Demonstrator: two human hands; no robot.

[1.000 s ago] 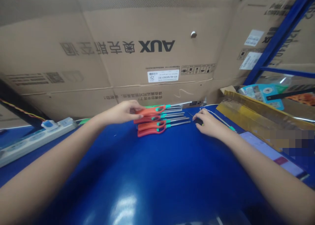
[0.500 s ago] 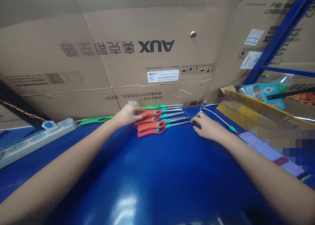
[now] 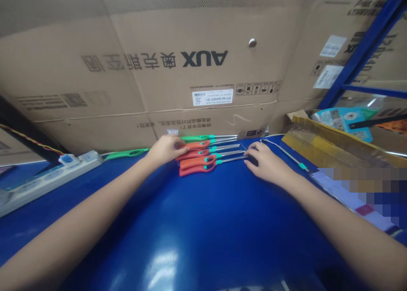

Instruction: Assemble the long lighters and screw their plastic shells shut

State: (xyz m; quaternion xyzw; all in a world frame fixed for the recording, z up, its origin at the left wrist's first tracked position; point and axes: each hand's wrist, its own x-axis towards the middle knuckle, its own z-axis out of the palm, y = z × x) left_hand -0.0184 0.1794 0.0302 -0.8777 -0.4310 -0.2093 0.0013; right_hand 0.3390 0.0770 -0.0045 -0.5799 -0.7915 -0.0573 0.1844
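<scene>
Several long-necked lighters lie side by side on the blue table, their metal necks pointing right. My left hand is closed at the handle end of an orange lighter, its thumb against the handle. Nearer to me are a second orange lighter and a red lighter. A green lighter lies at the back along the cardboard. By the neck tips, the fingers of my right hand curl around a small dark object, mostly hidden under them.
A large cardboard box stands behind the lighters. To the left are a white power strip and a green-handled lighter. On the right lie a lighter neck, a phone and a yellow-taped carton beside a blue post.
The view has shifted slightly. My right hand has moved a little left over the dark object near the neck tips. My left hand stays at the orange handles.
</scene>
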